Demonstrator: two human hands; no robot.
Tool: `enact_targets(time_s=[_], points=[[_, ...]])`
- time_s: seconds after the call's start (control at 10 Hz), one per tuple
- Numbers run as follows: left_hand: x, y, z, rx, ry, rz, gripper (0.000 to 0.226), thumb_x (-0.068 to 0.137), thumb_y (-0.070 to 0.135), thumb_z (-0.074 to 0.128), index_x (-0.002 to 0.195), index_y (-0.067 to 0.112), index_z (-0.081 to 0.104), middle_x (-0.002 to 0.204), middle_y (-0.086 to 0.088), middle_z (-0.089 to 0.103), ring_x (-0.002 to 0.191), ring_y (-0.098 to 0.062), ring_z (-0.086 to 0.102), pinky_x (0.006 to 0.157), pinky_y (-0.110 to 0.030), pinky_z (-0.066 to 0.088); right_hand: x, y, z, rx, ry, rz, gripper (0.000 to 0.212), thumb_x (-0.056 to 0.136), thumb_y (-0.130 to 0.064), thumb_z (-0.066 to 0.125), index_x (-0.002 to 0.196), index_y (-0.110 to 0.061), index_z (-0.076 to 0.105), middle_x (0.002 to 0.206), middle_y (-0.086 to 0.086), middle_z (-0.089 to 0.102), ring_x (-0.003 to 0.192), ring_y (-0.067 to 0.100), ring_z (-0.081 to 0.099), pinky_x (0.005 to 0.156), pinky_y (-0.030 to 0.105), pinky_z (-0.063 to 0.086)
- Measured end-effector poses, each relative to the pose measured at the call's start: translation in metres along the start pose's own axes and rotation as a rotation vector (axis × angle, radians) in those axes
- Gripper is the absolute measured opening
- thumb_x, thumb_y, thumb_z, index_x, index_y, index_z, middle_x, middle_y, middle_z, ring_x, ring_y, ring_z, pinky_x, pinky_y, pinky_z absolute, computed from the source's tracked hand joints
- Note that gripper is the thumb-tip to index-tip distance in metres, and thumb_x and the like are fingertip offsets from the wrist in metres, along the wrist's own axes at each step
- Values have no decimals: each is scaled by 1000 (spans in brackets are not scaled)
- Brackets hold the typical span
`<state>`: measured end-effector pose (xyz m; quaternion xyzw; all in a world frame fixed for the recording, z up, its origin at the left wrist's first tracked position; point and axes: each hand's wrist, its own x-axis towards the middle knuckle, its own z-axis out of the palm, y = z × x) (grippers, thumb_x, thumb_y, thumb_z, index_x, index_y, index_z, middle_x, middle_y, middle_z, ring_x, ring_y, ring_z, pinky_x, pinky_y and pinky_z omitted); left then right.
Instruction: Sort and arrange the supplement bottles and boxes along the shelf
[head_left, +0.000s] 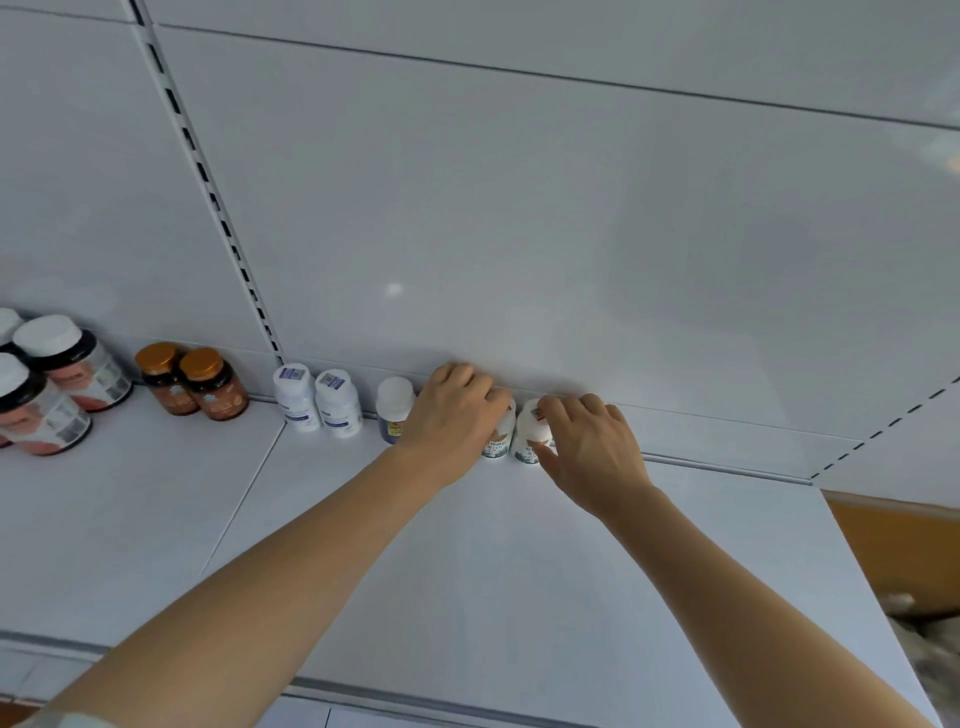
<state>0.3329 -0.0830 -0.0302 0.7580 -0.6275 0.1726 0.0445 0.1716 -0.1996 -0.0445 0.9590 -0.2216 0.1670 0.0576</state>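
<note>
Along the back of the white shelf, against the rear panel, two small white bottles with teal-and-brown labels stand side by side, close together; the left hand curls over the left bottle, fingers wrapped round its top, while the right hand grips the right bottle by its white cap, thumb low on the label. Leftward stand a white-capped dark blue bottle, two white bottles with stickered caps, two amber bottles with gold lids and larger black-shouldered jars.
</note>
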Motion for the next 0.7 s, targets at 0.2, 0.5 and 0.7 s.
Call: enact_targets(time_s=[0.2, 0.5, 0.7], points=[[-2, 1, 2, -12, -12, -20, 26, 71, 27, 77, 92, 19, 64, 84, 1, 59, 83, -26, 55, 76, -37, 45, 2, 2, 5, 9, -3, -16, 37, 70, -31, 81, 97, -15, 61, 91, 1, 67, 82, 29, 60, 66, 37, 47], [-7, 3, -14, -96, -30, -60, 37, 65, 31, 83, 94, 17, 66, 90, -2, 61, 90, -28, 59, 81, -40, 49, 3, -2, -7, -37, 5, 27, 38, 75, -39, 72, 104, -16, 62, 99, 3, 65, 88, 30, 59, 70, 38, 47], [-24, -2, -30, -241, 118, -80, 36, 84, 38, 66, 111, 14, 63, 105, -2, 64, 102, -26, 58, 90, -38, 46, -2, -7, -24, 76, 127, 25, 41, 84, -38, 65, 115, -11, 61, 103, 5, 65, 96, 33, 60, 75, 41, 50]])
